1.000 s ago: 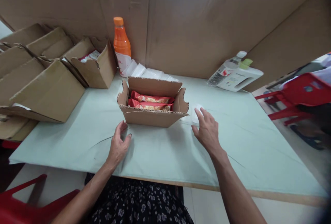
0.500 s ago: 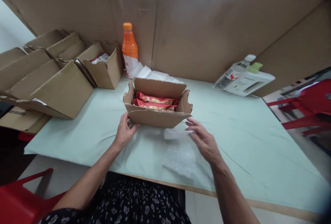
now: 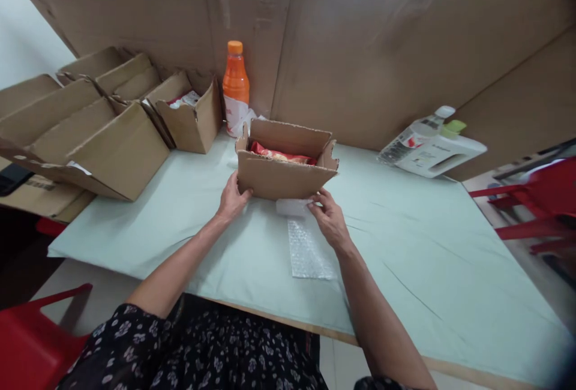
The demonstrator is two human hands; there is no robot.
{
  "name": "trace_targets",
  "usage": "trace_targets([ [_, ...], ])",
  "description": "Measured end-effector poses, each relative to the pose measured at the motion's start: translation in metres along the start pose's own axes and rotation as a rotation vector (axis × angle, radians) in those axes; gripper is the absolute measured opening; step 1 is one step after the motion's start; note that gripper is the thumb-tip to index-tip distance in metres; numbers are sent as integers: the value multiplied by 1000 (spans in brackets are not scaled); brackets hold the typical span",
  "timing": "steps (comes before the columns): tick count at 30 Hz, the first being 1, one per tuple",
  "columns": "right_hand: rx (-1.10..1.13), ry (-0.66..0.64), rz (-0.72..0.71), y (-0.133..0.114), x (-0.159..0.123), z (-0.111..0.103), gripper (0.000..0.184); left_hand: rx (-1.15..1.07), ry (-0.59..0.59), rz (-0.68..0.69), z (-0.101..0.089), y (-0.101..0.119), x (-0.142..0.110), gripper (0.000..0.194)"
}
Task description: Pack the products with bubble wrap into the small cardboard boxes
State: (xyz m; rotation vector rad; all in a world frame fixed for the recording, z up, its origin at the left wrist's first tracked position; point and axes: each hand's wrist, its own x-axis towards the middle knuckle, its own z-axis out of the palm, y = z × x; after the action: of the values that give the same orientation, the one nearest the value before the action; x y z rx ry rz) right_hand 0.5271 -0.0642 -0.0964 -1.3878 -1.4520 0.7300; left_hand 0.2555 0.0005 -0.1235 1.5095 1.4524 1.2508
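Uneven grip on box

The open cardboard box (image 3: pixel 283 179) with red packets (image 3: pixel 281 155) is over the counter (image 3: pixel 405 240); left hand (image 3: pixel 233 199) grips its corner, right hand (image 3: pixel 329 216) pinches bubble wrap (image 3: pixel 309 252). Weak right-side support could tip it.

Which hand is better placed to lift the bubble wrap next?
Probably the right. The right hand is right at the upper end of the bubble wrap, while the left hand is at the left end of the open cardboard box, farther from the wrap.
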Motion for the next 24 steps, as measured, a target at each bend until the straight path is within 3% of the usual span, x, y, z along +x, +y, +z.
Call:
trace_targets([
  [4, 27, 89, 95, -19, -22, -11, 22, -4, 94, -21, -14, 2, -38, 72],
  [6, 164, 83, 203, -34, -39, -13, 24, -59, 52, -8, -21, 3, -71, 73],
  [10, 546, 65, 368, -65, -59, 6, 31, -359, -304, -85, -20, 12, -128, 89],
  [12, 678, 65, 414, -71, -61, 21, 33, -540, -437, -197, -15, 21, -143, 101],
  [14, 721, 56, 439, -66, -59, 34, 34, -662, -530, -313, -13, 32, -152, 97],
  [16, 651, 52, 440, -51, -57, 39, 36, -711, -577, -444, -17, 42, -159, 82],
  [18, 471, 113, 402, -34, -61, 35, 39, -698, -543, -564, -26, 47, -168, 74],
  [21, 176, 176, 288, -24, -79, 20, 37, -632, -416, -663, -41, 45, -181, 94],
  [22, 119, 114, 249, -26, -86, 17, 32, -609, -389, -681, -45, 44, -185, 103],
  [24, 71, -174, 179, -36, -95, 17, 26, -577, -371, -698, -50, 41, -191, 113],
])
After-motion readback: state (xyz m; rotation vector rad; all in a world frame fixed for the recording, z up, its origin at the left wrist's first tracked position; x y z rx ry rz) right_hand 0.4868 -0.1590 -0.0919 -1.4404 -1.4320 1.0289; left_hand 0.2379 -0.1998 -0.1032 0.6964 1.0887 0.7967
